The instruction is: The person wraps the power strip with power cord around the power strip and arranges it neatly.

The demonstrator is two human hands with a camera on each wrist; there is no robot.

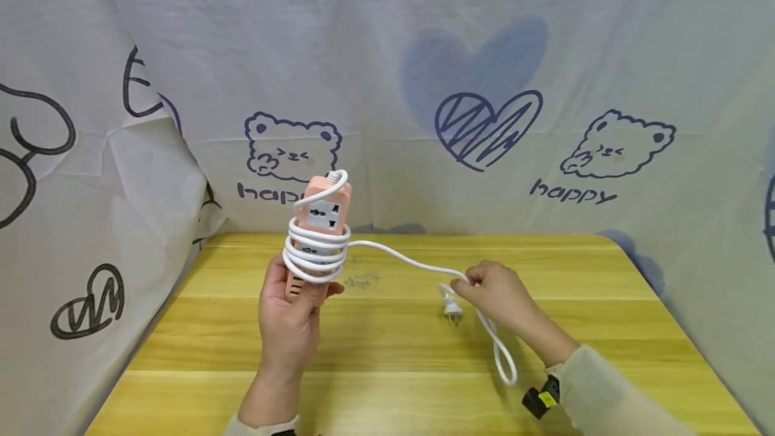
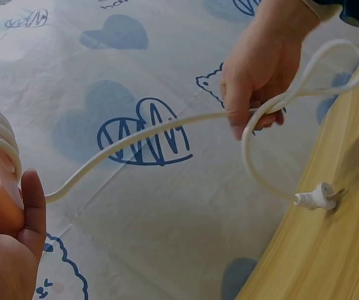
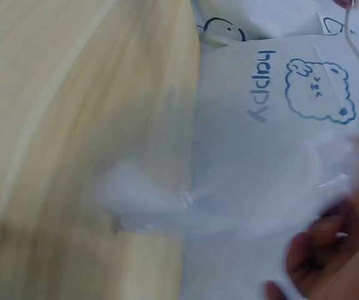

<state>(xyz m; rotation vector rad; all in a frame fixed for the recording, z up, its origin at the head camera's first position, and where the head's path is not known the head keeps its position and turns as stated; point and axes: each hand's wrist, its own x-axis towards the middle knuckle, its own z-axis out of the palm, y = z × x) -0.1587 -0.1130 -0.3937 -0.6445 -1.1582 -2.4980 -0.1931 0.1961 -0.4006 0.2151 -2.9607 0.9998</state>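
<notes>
A pink power strip [image 1: 342, 202] with pale socket faces stands upright in my left hand [image 1: 290, 328], which grips its lower end. Several turns of its white cord [image 1: 316, 258] are wrapped around its middle. From these turns the cord runs to the right, where my right hand [image 1: 496, 291] pinches it between thumb and fingers. Below that hand hangs a loose loop of cord [image 1: 507, 365]. The white plug [image 1: 451, 308] dangles just left of the right hand, prongs down. In the right wrist view the plug [image 3: 136, 190] is blurred.
A wooden table [image 1: 387, 348] lies under both hands. Behind it hangs a pale cloth [image 1: 387, 86] printed with hearts and bears, which also covers the left side. A black device with a yellow patch [image 1: 545, 397] is strapped at the right wrist.
</notes>
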